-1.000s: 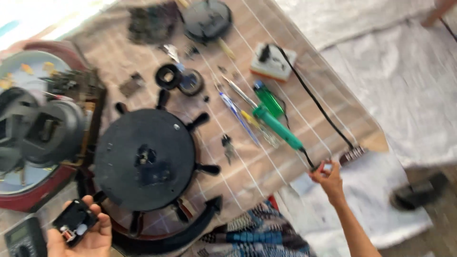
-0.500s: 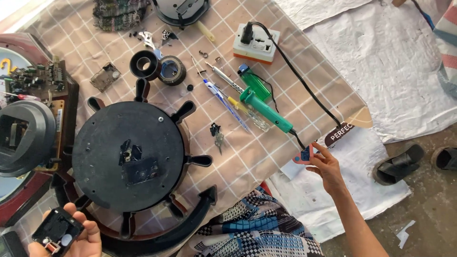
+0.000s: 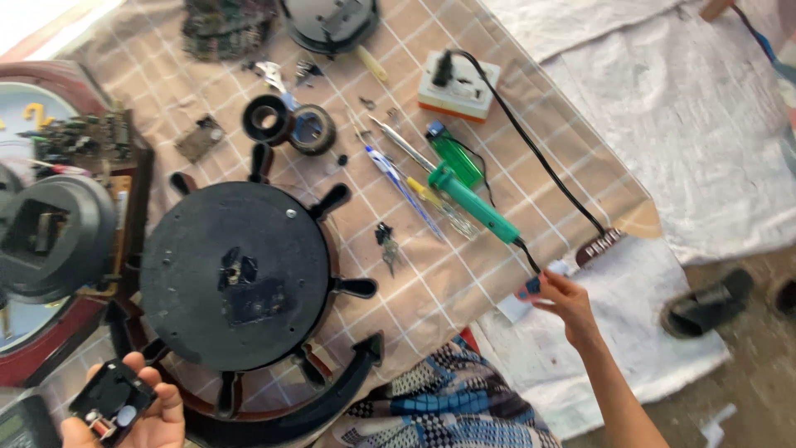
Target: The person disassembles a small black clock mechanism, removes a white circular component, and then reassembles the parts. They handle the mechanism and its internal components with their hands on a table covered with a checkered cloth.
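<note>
in our left hand point(image 3: 137, 415), at the bottom left edge, we grip a small black box point(image 3: 112, 400), fingers closed around it. our right hand point(image 3: 562, 297) is closed on a small blue piece point(image 3: 531, 288) at the right edge of the tabletop point(image 3: 464, 274), just beside the black cord point(image 3: 539, 158) of the green soldering iron point(image 3: 474, 205). the big round black disc point(image 3: 236, 265) lies between the hands.

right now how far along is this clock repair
Done: the round black clock back lies face down, its square middle bare. In hand: the left hand holds a small black movement box; the right hand pinches something small and blue. Left: the green soldering iron lies untouched.
</note>
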